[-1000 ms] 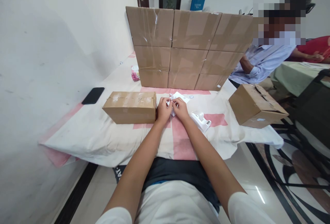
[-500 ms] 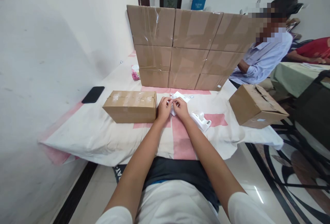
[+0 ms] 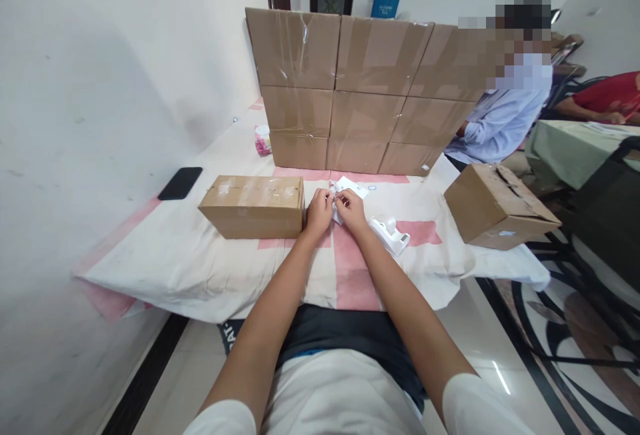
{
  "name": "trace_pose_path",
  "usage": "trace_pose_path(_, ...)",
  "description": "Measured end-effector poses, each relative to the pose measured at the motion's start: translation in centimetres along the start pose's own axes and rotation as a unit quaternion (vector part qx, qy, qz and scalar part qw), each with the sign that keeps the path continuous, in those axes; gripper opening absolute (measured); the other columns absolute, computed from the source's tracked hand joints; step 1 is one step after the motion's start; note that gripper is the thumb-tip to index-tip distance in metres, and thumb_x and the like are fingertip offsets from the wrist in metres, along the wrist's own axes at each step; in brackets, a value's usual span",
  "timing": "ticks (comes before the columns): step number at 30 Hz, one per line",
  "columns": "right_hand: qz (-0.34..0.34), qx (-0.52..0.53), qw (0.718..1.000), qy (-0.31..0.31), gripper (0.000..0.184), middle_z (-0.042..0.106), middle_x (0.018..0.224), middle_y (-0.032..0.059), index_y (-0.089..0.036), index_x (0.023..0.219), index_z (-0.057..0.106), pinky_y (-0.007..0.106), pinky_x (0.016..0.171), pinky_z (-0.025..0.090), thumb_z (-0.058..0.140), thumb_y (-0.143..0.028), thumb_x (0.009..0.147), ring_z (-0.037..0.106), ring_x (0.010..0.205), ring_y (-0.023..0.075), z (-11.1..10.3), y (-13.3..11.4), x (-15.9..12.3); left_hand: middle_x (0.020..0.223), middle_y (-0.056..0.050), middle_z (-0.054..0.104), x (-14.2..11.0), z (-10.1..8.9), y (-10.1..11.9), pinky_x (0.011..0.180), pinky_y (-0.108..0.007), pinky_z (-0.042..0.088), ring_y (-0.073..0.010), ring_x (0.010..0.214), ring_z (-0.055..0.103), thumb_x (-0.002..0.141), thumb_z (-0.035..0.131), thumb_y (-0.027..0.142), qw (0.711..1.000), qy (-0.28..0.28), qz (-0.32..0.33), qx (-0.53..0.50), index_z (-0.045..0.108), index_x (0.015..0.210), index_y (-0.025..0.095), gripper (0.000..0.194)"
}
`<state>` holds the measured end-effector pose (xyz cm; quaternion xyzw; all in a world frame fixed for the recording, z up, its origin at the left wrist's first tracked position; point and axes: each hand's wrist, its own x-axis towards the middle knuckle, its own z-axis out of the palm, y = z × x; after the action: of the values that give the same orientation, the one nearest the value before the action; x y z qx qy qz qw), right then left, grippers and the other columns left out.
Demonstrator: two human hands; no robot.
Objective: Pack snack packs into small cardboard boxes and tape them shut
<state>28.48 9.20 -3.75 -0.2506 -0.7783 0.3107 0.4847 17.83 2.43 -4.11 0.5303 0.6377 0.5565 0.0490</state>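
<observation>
My left hand and my right hand are close together over the cloth-covered table, fingers bent and tips pinched. Whatever small thing lies between the fingertips is too small to make out. White paper lies under and just beyond my fingers, partly hidden by them. A taped cardboard box stands directly left of my left hand. To the right of my right wrist sits a white tape dispenser with a roll of clear tape.
A wall of several stacked cardboard boxes rises behind my hands. Another box stands at the right table edge, and a black phone-like slab lies at the left. A person in a light blue shirt is beyond the stack.
My fingertips have shifted only slightly, and the boxes and dispenser stay put. The person in the blue shirt has turned and leaned a little to the left.
</observation>
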Motion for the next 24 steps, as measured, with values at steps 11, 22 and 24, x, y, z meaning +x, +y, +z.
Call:
trace_pose_path(11,0.002,0.001,1.000,0.003,0.009,0.059,0.077,0.0016,-0.021,0.071,0.060,0.030,0.065,0.044,0.054,-0.022,0.078,0.055,0.067,0.0164,-0.09,-0.27,-0.03,0.099,-0.005,0.055,-0.30,0.11,0.28,0.081,-0.032,0.045,-0.0204,0.092,0.056,0.098,0.041,0.016,0.999,-0.012,-0.023,0.037,0.045,0.087,0.025,0.015)
trace_pose_path(22,0.008,-0.002,1.000,0.005,0.009,0.058,0.075,0.0006,-0.022,0.070,0.058,0.030,0.066,0.044,0.053,-0.022,0.078,0.054,0.067,0.0164,-0.11,-0.25,-0.02,0.099,-0.005,0.055,-0.22,0.15,0.27,0.082,-0.032,0.044,-0.0209,0.093,0.055,0.096,0.041,0.013,0.999,-0.011,-0.029,0.044,0.042,0.086,0.025,0.016)
trace_pose_path(24,0.008,-0.001,1.000,0.006,0.009,0.058,0.075,0.0005,-0.021,0.070,0.058,0.030,0.066,0.043,0.053,-0.022,0.077,0.053,0.067,0.0162,-0.13,-0.28,-0.02,0.099,-0.005,0.055,-0.19,0.13,0.24,0.082,-0.033,0.045,-0.0209,0.093,0.055,0.095,0.041,0.013,0.999,-0.010,-0.029,0.042,0.042,0.086,0.025,0.016)
